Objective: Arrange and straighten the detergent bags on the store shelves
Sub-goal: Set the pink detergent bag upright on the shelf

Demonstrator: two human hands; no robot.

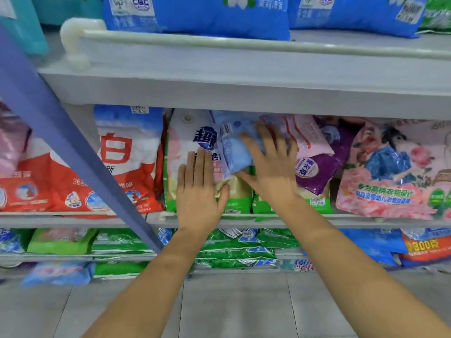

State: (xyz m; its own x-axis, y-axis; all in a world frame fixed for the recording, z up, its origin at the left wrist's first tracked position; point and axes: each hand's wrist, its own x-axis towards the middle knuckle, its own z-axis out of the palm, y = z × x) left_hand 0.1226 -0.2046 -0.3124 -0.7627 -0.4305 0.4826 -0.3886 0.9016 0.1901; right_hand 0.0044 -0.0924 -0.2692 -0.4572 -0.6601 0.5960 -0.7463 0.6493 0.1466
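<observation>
Mid-frame, my right hand spread wide over the small blue bag; my left hand lay flat on the white-green bag beside it. Further left, a red bag read "白".

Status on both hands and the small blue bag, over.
Left hand flat on white-and-green detergent bag. Right hand spread over small light-blue plastic bag. Purple bag leaning alongside.

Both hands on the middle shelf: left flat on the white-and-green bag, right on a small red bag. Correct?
No. Head view: the right hand rests on a small light blue bag, not red. The left hand is flat on the white-and-green bag, middle shelf.
</observation>
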